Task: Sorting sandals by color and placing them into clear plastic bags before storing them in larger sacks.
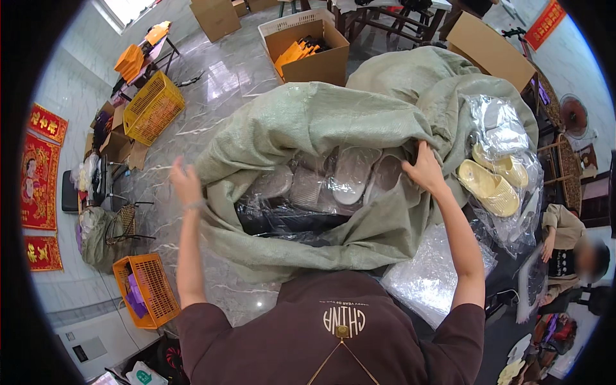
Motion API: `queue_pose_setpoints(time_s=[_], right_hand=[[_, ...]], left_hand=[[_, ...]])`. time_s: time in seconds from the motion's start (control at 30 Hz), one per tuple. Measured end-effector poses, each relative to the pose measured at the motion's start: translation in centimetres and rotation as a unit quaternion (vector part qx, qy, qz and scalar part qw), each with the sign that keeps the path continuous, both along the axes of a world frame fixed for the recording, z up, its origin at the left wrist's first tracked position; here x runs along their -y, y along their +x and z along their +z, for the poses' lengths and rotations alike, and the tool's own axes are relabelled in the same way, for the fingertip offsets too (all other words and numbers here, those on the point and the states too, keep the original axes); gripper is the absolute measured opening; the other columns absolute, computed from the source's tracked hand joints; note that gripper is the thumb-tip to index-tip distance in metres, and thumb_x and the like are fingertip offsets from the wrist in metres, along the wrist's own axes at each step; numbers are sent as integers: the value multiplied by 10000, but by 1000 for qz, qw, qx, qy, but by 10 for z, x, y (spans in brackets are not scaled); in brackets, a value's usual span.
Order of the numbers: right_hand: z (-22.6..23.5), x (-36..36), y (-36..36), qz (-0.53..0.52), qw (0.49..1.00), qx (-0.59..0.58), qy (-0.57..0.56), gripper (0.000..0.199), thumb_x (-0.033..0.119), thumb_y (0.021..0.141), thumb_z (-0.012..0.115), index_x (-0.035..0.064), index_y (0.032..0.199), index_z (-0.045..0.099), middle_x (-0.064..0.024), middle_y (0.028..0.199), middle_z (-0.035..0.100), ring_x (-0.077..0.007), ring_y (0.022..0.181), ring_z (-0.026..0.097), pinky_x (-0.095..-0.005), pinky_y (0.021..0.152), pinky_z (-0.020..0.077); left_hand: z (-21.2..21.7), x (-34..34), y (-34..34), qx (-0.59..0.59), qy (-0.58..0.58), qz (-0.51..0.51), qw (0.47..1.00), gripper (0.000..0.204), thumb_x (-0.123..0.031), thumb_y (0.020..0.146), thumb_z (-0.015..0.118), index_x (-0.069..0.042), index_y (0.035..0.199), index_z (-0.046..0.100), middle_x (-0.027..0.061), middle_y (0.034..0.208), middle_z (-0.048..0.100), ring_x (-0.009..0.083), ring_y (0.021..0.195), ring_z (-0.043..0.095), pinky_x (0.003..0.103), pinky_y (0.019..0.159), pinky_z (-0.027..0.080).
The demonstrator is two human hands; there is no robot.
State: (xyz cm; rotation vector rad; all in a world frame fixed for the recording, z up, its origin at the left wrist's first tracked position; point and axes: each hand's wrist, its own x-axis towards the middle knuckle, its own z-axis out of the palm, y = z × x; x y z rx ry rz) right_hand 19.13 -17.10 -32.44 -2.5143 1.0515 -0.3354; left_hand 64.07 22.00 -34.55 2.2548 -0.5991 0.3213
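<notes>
A large grey-green woven sack point(308, 122) lies in front of me with its mouth spread wide. Inside it are several grey slippers point(351, 176) wrapped in clear plastic, and darker wrapped items lie below them. My right hand point(423, 170) is closed on the sack's rim at the right of the mouth, its thumb on the inner side. Just outside the sack's left edge is my left hand point(186, 186), blurred, with its fingers apart and nothing seen in them.
Right of the sack lie yellow slippers point(489, 187) on clear plastic bags, with another bag point(436, 273) nearer me. A cardboard box point(314, 67) stands beyond, yellow crates point(154, 108) and an orange crate point(157, 295) at left. A seated person point(568, 240) is at far right.
</notes>
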Motion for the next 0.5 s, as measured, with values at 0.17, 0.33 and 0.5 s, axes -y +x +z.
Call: queue_pose_setpoints(time_s=[0.17,0.33,0.5], right_hand=[[-13,13,72,-112,976,51,-182,656,288,686,716,15,1216,443,-235,1173,413,-427,1053,441,-475,878,399],[-57,79,119,-208,967,147,-15,266,140,847,480,-27,1032,571,-233,1031,590,-410,975,537,-441,842,422],[-24,149,192,-368,820,415,142,287,147,871,422,-71,988,567,-273,1035,597,-416,960,557,-417,813,434]], left_hand=[[25,53,-93,84,157,-179,968,580,-222,809,616,11,1307,432,214,1334,445,321,1261,405,390,1017,329],[-54,71,31,-93,69,-57,992,361,-169,816,574,12,1128,590,208,1066,620,314,1024,596,383,891,454],[-87,92,135,-477,-302,0,825,299,-107,867,395,45,1023,599,123,982,628,267,884,624,373,776,516]])
